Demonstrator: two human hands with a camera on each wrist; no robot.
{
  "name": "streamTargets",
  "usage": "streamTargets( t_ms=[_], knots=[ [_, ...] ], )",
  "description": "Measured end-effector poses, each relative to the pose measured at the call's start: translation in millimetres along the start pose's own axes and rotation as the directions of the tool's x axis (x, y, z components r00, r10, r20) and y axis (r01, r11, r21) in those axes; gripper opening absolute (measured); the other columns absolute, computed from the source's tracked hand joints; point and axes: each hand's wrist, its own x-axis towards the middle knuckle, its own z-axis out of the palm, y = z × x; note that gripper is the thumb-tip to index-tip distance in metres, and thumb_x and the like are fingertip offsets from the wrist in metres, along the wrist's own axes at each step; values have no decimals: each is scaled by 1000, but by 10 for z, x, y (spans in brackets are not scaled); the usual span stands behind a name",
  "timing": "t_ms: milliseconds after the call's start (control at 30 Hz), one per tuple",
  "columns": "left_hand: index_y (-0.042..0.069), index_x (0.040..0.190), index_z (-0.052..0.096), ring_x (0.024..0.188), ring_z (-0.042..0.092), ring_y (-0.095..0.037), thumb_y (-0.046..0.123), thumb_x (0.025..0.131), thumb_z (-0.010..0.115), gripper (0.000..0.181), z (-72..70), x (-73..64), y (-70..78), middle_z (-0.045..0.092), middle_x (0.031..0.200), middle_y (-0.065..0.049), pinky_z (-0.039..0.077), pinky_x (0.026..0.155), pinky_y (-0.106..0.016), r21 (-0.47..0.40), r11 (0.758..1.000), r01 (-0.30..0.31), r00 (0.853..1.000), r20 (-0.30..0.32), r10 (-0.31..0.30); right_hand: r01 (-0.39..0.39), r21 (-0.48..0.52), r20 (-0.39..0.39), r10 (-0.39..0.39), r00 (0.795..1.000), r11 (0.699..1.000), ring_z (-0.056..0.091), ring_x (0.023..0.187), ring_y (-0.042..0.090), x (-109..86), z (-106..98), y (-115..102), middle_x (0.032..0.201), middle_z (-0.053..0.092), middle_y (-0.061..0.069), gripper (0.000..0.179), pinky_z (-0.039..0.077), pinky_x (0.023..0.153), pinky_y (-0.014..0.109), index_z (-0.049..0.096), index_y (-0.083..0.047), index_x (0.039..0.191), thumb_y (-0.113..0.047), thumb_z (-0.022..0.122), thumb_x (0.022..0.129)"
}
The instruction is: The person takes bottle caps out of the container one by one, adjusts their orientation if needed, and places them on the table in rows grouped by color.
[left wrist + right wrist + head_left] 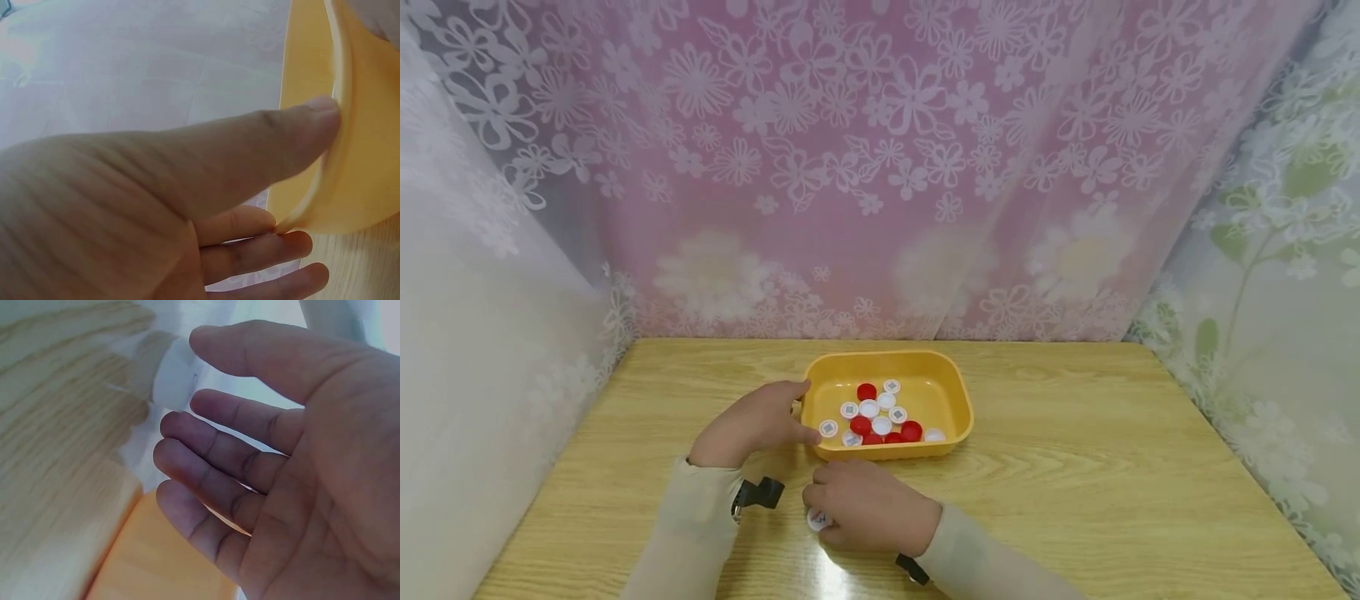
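A yellow plastic tray [955, 408] stands on the table, holding several red and white round caps, some with a grey printed mark. At its left end is my left hand [756, 425], index finger and thumb spread along the wall. The left wrist view has the thumb [319, 119] against the rim, the other fingers stretched out below. In front of the tray, my right hand [876, 508] pinches a white marked round cap [818, 520] at the table surface. The right wrist view shows this cap between the tips of thumb and index finger.
The wood-grain table [1090, 467] extends to both sides of the tray. A pink flowered curtain [880, 167] hangs behind it, with pale sheets at left and right. Black straps [760, 493] sit at the wrists.
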Motion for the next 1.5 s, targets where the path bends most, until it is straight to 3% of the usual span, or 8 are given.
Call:
streamTargets(
  t_ms=[167, 367, 500, 667, 967, 1133, 1333, 1500],
  knots=[
    [6, 154, 49, 128, 57, -31, 30, 85, 87, 83, 43, -24, 21, 61, 143, -11, 45, 109, -56, -30, 999, -13, 1000, 9, 13, -27, 47, -5, 27, 1000, 999, 49, 76, 2, -117, -116, 48, 85, 56, -14, 13, 44, 71, 17, 70, -23, 97, -36, 72, 96],
    [4, 155, 46, 131, 56, -31, 33, 84, 87, 87, 64, -26, 36, 59, 146, -12, 45, 110, -56, -3, 1000, -8, 1000, 3, 8, -163, 135, -96, 177, 980, 977, 59, 84, 8, -405, -465, 373, 98, 68, -8, 18, 53, 75, 24, 74, -19, 109, -32, 71, 97],
    [3, 156, 43, 138, 51, -35, 34, 84, 87, 90, 30, -19, 24, 54, 151, -14, 42, 113, -58, -2, 1000, 24, 1000, -1, -24, -313, 135, -92, 327, 941, 940, 61, 83, 12, -531, -700, 755, 99, 70, -5, 16, 55, 75, 30, 72, -17, 106, -30, 74, 96],
    [2, 157, 42, 140, 48, -37, 34, 85, 87, 91, 32, -18, 4, 52, 153, -15, 40, 113, -59, 1, 999, 38, 999, 6, -38, -494, 67, 89, 488, 868, 867, 63, 80, 17, -568, -743, 1152, 102, 72, 2, 24, 56, 79, 39, 71, -11, 110, -31, 75, 96],
    [2, 157, 42, 141, 47, -39, 35, 85, 87, 91, 48, -8, 14, 52, 153, -16, 39, 114, -62, 7, 999, 42, 999, 6, -42, -459, -208, 256, 501, 827, 864, 55, 69, 16, -429, -384, 1338, 63, 59, -7, 34, 42, 95, 49, 66, -20, 72, -47, 79, 88],
    [2, 157, 43, 142, 46, -39, 35, 84, 87, 92, 44, 4, 20, 52, 153, -15, 38, 114, -62, -1, 999, 47, 999, 8, -47, -419, -315, 309, 510, 803, 851, 59, 80, 20, -339, -272, 1405, 74, 65, -6, 30, 41, 104, 52, 73, -19, 88, -49, 78, 88],
    [1, 157, 40, 143, 45, -38, 36, 86, 86, 92, 46, 14, 38, 52, 154, -15, 38, 115, -60, 21, 999, 36, 999, 12, -36, -483, -171, 368, 510, 777, 859, 55, 73, 19, -307, -259, 1488, 73, 62, -5, 21, 48, 93, 41, 68, -19, 83, -35, 81, 87],
    [1, 158, 40, 143, 45, -38, 35, 86, 86, 91, 45, 5, 44, 51, 154, -16, 37, 116, -59, 23, 999, 41, 999, 11, -41, -502, -60, 343, 490, 802, 863, 52, 72, 17, -330, -190, 1555, 74, 58, -5, 17, 48, 75, 31, 64, -20, 79, -18, 79, 87]
  ],
)
